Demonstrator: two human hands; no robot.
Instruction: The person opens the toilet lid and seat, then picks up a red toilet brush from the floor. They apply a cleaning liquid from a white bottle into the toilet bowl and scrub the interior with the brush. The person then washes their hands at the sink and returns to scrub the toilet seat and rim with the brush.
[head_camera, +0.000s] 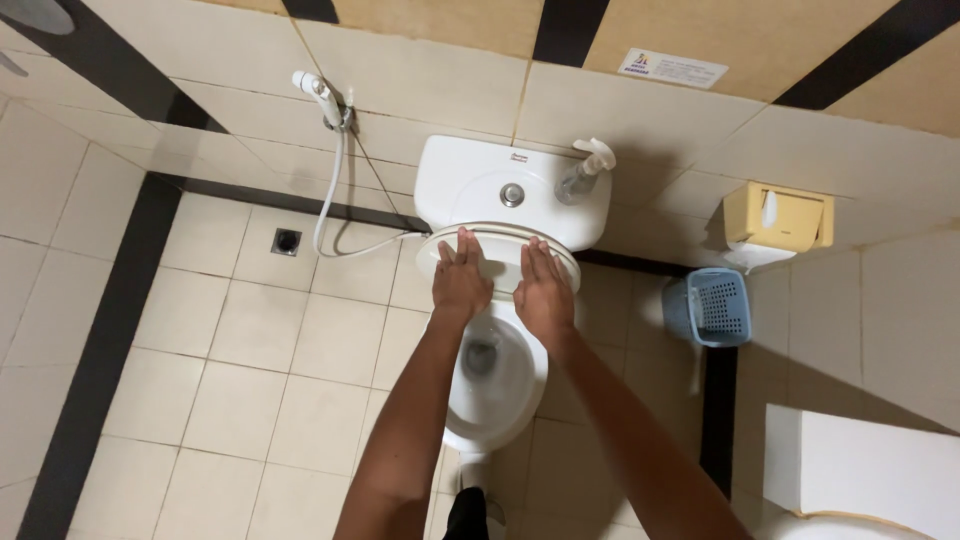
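Observation:
A white toilet (497, 385) stands against the tiled wall, its bowl open with water inside. Its lid and seat (500, 240) are raised, leaning back against the white cistern (470, 185). My left hand (460, 275) and my right hand (543, 290) lie flat, side by side, on the raised lid, fingers pointing up and slightly apart. Neither hand grips anything. Both forearms reach out over the bowl.
A spray bottle (586, 170) stands on the cistern. A white hand sprayer (322, 98) with hose hangs on the wall to the left. A floor drain (286, 241) sits left. A blue basket (712, 306) and yellow paper dispenser (778, 220) are right; a white fixture (860, 470) is at bottom right.

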